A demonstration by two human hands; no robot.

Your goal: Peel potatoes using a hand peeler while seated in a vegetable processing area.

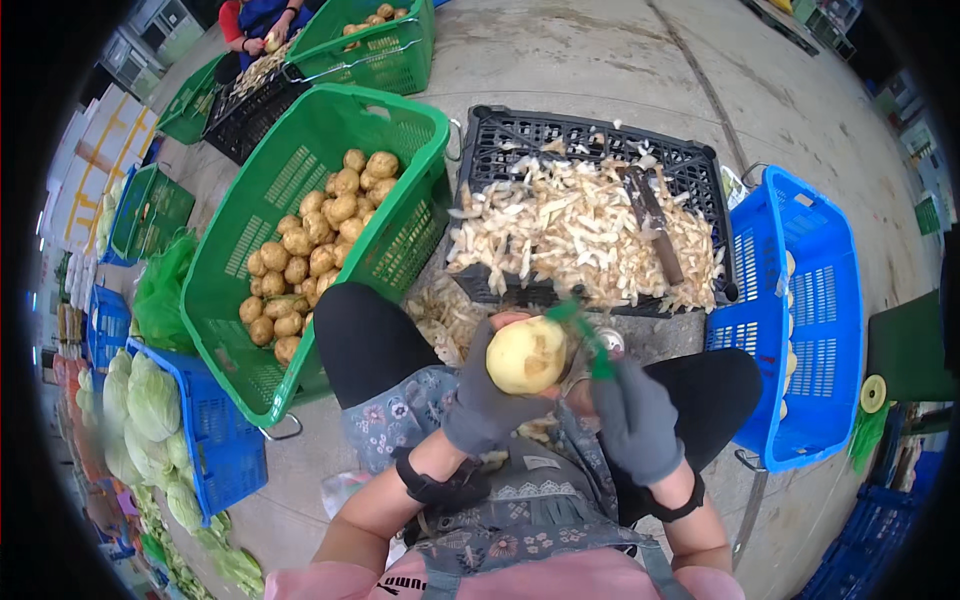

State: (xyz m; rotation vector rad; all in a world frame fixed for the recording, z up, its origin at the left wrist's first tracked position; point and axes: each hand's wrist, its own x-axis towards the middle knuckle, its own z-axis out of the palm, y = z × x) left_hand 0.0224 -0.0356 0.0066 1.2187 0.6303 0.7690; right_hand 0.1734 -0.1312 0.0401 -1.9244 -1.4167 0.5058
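My left hand (pixel 477 405), in a grey glove, is closed around a large potato (pixel 524 357). Most of the potato's visible side is pale and peeled, with brownish skin patches left on its right part. My right hand (pixel 640 425), also gloved in grey, grips a green-handled peeler (pixel 599 360). The peeler's head lies by the potato's upper right; blur hides whether it touches. Just beyond my hands, pale peelings (pixel 560 230) cover an upturned black crate (pixel 726 255). A dark, long-handled knife-like tool (pixel 655 225) lies on them.
At left, a green crate (pixel 225 215) holds unpeeled potatoes (pixel 315 235). On the right, a blue crate (pixel 815 360) has several pale potatoes along its inner left side. Cabbages (pixel 150 430) fill another blue crate (pixel 225 440). Far left, a person (pixel 262 25) handles a potato.
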